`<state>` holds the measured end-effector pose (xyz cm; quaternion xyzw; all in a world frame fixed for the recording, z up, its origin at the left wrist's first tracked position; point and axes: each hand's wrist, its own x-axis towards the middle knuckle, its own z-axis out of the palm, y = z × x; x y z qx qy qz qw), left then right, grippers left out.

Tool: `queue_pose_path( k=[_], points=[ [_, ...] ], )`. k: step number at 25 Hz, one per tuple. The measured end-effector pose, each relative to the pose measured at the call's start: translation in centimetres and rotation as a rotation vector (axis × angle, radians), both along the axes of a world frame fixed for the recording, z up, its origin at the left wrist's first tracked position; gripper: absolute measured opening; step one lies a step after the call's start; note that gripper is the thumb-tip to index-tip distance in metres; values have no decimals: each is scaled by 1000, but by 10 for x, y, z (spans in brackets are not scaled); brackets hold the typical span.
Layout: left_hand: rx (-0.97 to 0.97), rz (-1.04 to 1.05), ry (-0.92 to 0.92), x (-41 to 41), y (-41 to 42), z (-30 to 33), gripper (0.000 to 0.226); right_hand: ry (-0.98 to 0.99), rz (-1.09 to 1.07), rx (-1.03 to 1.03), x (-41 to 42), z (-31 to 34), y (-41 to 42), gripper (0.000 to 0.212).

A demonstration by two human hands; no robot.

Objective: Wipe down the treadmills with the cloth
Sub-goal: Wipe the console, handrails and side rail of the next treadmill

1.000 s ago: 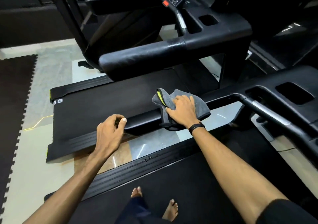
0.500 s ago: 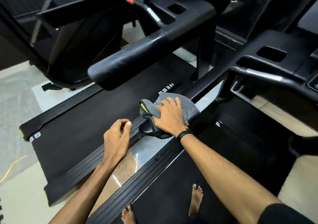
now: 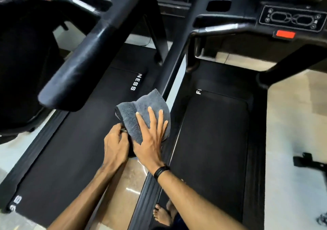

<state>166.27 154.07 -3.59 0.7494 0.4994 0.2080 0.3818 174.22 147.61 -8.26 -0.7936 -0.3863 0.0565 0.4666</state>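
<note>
A grey cloth (image 3: 131, 116) lies draped over the black handrail between two treadmills. My right hand (image 3: 150, 137) presses flat on it with straight, spread fingers. My left hand (image 3: 115, 146) sits just left of it, fingers curled at the cloth's lower left edge, pinching it. The left treadmill (image 3: 70, 150) has a black belt and a thick padded handrail (image 3: 79, 65) overhead. The right treadmill (image 3: 212, 141) is under my feet, its console (image 3: 292, 20) with a red button at upper right.
Bare pale floor (image 3: 292, 123) lies right of the right treadmill, with a small black part (image 3: 307, 162) on it. A strip of tan floor (image 3: 127, 185) shows between the two decks. The upright posts (image 3: 159, 40) of both machines rise beyond the cloth.
The view has swung right, facing both consoles. My left hand moved right from the rail to the cloth's edge. My right hand flattened out on the cloth.
</note>
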Motion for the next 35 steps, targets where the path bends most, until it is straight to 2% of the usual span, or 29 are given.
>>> queue_pose_path(
  k=[5, 10, 14, 15, 17, 18, 19, 20, 21, 24, 26, 27, 30, 32, 34, 35],
  points=[
    [-46, 16, -38, 14, 24, 5, 12, 236, -221, 152, -29, -4, 1, 74],
    [-133, -169, -34, 32, 43, 3, 13, 759, -362, 313, -54, -5, 9, 87],
    [-119, -348, -19, 53, 64, 3, 30, 1189, -636, 548, -47, -2, 46, 95],
    [-93, -379, -9, 60, 67, 6, 31, 1318, -700, 635, -28, -12, 51, 93],
    [-53, -438, 0, 68, 70, 7, 32, 1690, -723, 777, 9, -40, 60, 72],
    [-63, -443, -21, 70, 72, 6, 33, 1734, -686, 742, 14, -44, 63, 57],
    [-80, -443, -33, 69, 72, 5, 34, 1717, -682, 699, 10, -37, 61, 44],
    [-81, -450, -41, 67, 73, 4, 36, 1673, -754, 654, 2, -28, 58, 43],
    [-73, -464, -36, 68, 74, 3, 39, 1657, -797, 662, -3, -22, 61, 45],
    [-79, -466, 9, 73, 83, -3, 43, 1785, -885, 720, 6, -14, 66, 58],
    [-83, -462, -12, 79, 84, -2, 38, 1800, -834, 684, 26, -34, 68, 74],
    [-94, -455, -17, 80, 84, -2, 37, 1747, -822, 655, 30, -30, 63, 75],
    [-100, -461, -28, 99, 89, -2, 38, 1510, -823, 490, 18, 12, 52, 62],
    [-131, -423, -9, 117, 89, -8, 37, 1418, -777, 405, 22, 16, 50, 58],
    [-137, -432, -4, 139, 83, -14, 44, 1476, -680, 288, 66, 7, 56, 65],
    [-142, -425, 17, 145, 79, -16, 49, 1515, -636, 239, 90, -7, 63, 76]
  ],
)
